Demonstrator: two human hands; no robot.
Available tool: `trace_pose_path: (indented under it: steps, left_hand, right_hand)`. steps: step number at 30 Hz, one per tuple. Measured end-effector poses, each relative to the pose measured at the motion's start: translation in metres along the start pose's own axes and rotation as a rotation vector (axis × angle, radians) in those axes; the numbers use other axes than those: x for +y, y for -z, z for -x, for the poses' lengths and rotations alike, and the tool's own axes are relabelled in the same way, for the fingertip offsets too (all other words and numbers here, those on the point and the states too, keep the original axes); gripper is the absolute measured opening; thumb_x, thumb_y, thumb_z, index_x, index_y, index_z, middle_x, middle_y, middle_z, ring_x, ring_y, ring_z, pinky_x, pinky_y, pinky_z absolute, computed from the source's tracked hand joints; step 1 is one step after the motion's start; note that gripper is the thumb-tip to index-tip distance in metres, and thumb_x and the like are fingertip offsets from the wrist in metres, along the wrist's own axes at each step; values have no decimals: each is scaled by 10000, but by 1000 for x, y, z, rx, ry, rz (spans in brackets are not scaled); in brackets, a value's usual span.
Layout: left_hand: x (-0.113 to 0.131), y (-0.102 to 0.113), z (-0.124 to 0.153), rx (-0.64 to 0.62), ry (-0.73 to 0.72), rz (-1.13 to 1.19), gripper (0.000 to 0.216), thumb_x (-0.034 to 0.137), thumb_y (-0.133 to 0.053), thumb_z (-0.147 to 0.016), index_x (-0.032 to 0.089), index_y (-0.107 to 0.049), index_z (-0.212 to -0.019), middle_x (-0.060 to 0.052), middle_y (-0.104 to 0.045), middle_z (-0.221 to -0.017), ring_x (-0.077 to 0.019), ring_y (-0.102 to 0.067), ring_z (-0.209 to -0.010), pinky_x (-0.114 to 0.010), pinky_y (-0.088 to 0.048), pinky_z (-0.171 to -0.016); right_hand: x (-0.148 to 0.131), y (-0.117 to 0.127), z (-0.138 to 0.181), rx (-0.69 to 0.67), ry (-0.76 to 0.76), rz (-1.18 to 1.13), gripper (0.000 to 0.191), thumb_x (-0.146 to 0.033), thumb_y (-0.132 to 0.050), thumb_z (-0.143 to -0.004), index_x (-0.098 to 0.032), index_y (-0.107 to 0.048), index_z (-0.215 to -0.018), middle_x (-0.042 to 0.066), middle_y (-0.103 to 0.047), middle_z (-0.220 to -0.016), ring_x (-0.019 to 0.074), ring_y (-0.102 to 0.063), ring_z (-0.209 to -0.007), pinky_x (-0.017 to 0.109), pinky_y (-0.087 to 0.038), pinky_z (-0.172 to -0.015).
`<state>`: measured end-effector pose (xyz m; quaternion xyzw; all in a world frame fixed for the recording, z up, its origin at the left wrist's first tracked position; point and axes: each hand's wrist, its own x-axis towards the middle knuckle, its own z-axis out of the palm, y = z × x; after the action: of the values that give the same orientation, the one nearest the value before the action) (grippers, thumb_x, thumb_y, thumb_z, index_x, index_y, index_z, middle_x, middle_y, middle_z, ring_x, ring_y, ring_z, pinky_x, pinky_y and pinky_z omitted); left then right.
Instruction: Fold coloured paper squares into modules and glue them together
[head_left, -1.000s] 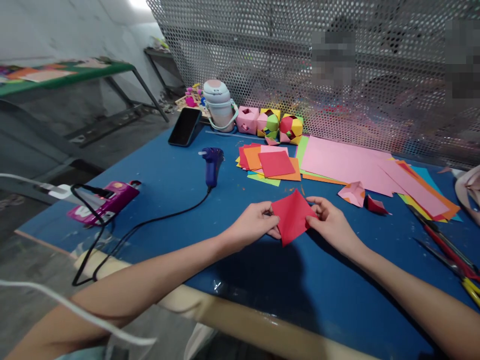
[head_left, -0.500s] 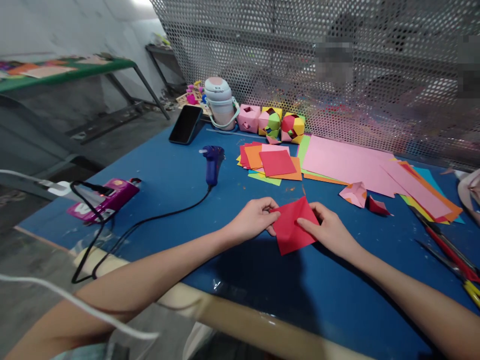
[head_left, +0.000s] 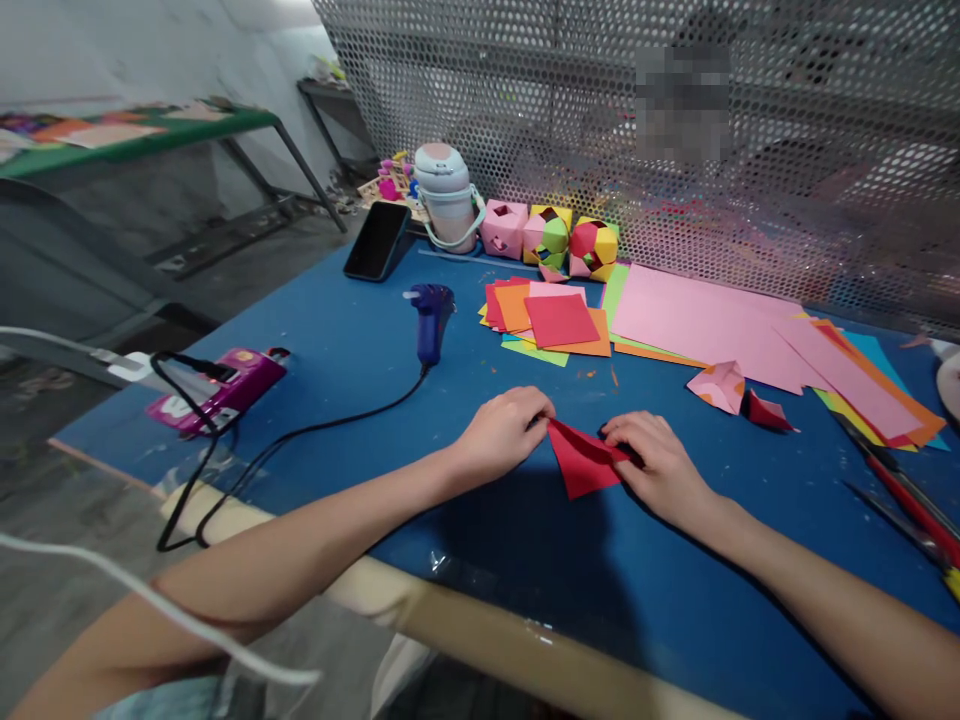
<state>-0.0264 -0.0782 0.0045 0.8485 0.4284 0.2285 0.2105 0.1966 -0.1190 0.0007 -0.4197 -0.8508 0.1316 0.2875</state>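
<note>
Bare table (head_left: 360, 330) left of centre, crossed by the glue gun (head_left: 433, 318) cable (head_left: 337, 426). Paper sheets (head_left: 705, 320) fill the upper right; tools (head_left: 900, 490) line the right edge.

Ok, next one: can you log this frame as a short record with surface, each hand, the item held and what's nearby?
surface: blue table
item held: red paper, folded to a triangle, low on the table
left hand: pinches the paper's left corner
right hand: holds the paper's right edge
nearby: glue gun, stack of coloured squares, large pink sheet, folded pink piece
at back: phone, paper cubes
</note>
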Motion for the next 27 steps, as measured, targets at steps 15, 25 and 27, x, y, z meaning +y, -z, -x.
trace_pose_path:
  steps: [15, 25, 27]
  left_hand:
    - [-2, -1, 0, -43, -31, -129, 205, 126, -408, -831, 171, -607, -852, -42, -606, -859, -167, -551, -860, -270, -447, -765]
    - [-1, 0, 2, -58, -60, -217, 224, 155, -379, -857, 179, -601, -883, -46, -600, -891, -173, -520, -864, -278, -445, -746]
    - [-1, 0, 2, -61, -59, -219, 218, 156, -384, -854, 179, -598, -886, -45, -596, -893, -175, -517, -870, -276, -444, -741]
  right_hand:
    - [-3, 0, 3, -74, 461, 414, 200, -110, -427, -879, -127, -590, -995, 96, -668, -1011, 201, -566, -908, 352, -357, -780]
    - [-11, 7, 2, -110, 556, 523, 287, -108, -353, -908, -177, -601, -1033, 67, -670, -1046, 199, -569, -943, 354, -375, -764]
    - [-13, 7, 1, -122, 577, 508, 272, -104, -370, -906, -174, -599, -1035, 57, -682, -1003, 189, -577, -910, 343, -377, -746]
